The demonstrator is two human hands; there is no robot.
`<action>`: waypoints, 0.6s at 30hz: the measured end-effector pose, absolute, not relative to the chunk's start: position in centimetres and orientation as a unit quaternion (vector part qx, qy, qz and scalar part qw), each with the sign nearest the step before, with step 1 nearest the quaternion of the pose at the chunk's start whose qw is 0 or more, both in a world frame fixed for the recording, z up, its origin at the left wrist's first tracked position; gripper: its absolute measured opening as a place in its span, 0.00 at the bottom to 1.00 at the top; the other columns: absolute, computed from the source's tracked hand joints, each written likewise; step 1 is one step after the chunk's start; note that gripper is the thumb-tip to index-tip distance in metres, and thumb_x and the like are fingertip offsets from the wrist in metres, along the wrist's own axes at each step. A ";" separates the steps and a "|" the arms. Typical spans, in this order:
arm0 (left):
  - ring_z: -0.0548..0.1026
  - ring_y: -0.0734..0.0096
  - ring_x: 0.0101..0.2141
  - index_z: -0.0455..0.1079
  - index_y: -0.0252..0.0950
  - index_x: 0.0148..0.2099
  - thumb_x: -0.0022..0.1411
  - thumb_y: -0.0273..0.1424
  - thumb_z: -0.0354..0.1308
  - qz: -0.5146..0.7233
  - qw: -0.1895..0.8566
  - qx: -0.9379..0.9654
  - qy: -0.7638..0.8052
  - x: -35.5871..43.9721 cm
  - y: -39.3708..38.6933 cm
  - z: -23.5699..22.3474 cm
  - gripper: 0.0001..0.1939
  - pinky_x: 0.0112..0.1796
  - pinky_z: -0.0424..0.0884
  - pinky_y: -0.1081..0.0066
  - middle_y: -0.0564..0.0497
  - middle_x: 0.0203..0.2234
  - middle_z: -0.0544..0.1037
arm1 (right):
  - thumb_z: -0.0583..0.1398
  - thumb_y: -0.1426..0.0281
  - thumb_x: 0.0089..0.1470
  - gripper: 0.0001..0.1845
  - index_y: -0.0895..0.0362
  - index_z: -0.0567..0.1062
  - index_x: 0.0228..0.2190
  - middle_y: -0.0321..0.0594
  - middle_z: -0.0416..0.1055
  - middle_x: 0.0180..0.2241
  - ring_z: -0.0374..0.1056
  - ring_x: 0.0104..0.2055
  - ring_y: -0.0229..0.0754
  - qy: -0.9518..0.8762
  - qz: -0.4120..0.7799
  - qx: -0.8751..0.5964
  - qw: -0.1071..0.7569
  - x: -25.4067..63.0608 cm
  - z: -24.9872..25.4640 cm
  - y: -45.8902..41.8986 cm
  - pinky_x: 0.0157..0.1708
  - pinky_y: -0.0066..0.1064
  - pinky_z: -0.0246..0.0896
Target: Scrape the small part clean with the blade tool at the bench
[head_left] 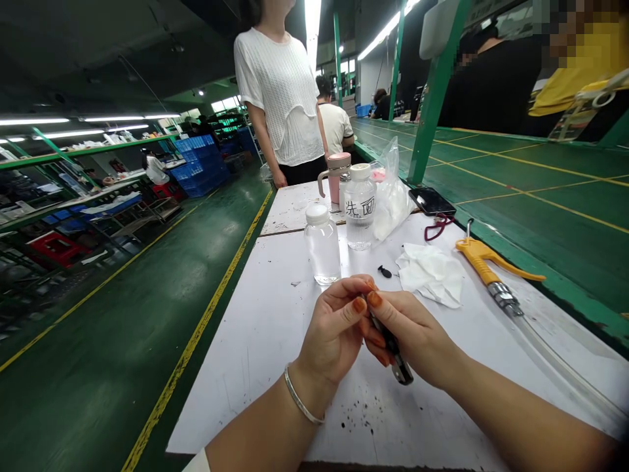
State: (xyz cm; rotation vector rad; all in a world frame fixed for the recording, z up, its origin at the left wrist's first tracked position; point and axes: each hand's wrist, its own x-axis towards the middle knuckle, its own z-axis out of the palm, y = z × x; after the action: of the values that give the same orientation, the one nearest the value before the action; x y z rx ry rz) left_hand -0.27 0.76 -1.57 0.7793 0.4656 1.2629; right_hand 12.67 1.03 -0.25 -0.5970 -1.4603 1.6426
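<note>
My left hand (337,328) and my right hand (413,334) meet above the white table (275,314), fingertips pinched together. My right hand is closed round a thin dark tool (399,364) with a metal end that sticks out below the palm. My left hand's fingers pinch at the tool's upper tip; what they hold there is too small to make out. A silver bracelet (299,398) circles my left wrist. A small black part (384,271) lies on the table just beyond my hands.
Two clear bottles (323,246) (360,208), a pink cup (338,176), a plastic bag (393,193), a phone (431,200), a white cloth (432,274) and a yellow-handled air gun (484,265) with hose lie beyond. A person in white (282,98) stands at the far end.
</note>
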 end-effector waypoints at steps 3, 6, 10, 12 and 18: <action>0.75 0.77 0.18 0.76 0.38 0.38 0.54 0.35 0.69 0.566 0.718 0.350 0.205 -0.3 0.7 -1.6 0.09 0.17 0.73 0.74 0.54 0.39 0.78 | 0.52 0.53 0.66 0.29 0.59 0.65 0.19 0.29 0.57 0.14 0.57 0.13 0.31 -0.572 0.675 -0.222 0.411 12.7 -0.4 1.2 0.14 0.23 0.49; 0.75 0.74 0.16 0.76 0.38 0.38 0.55 0.35 0.69 0.557 0.728 0.347 0.200 -0.3 0.7 -1.5 0.09 0.15 0.73 0.72 0.54 0.35 0.80 | 0.52 0.54 0.66 0.29 0.59 0.67 0.19 0.30 0.58 0.13 0.59 0.13 0.32 -0.556 0.702 -0.199 0.398 12.9 -0.7 1.3 0.13 0.23 0.51; 0.74 0.75 0.16 0.77 0.38 0.38 0.53 0.34 0.70 0.561 0.728 0.340 0.199 -0.1 0.6 -1.3 0.10 0.16 0.73 0.73 0.54 0.32 0.80 | 0.52 0.54 0.66 0.30 0.60 0.68 0.19 0.31 0.60 0.13 0.61 0.13 0.33 -0.541 0.721 -0.184 0.391 13.0 -1.1 1.3 0.13 0.22 0.53; 0.74 0.76 0.15 0.77 0.37 0.38 0.53 0.34 0.70 0.562 0.728 0.336 0.203 -0.1 0.6 -1.2 0.10 0.17 0.73 0.73 0.53 0.32 0.80 | 0.52 0.54 0.66 0.30 0.61 0.68 0.19 0.32 0.61 0.12 0.61 0.12 0.33 -0.536 0.727 -0.182 0.389 13.0 -1.1 1.4 0.13 0.22 0.53; 0.73 0.73 0.15 0.76 0.38 0.39 0.53 0.35 0.69 0.553 0.729 0.341 0.214 -0.2 0.5 -1.3 0.12 0.18 0.71 0.72 0.54 0.26 0.79 | 0.52 0.53 0.65 0.31 0.61 0.69 0.19 0.32 0.61 0.11 0.62 0.12 0.34 -0.513 0.750 -0.173 0.380 13.0 -1.1 1.4 0.12 0.22 0.54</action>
State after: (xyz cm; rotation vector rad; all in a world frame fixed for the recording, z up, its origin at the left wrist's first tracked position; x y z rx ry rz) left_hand -0.16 0.51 -1.29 0.7508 0.4709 1.2186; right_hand 12.96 1.42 -1.14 -0.4409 -1.3106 1.9152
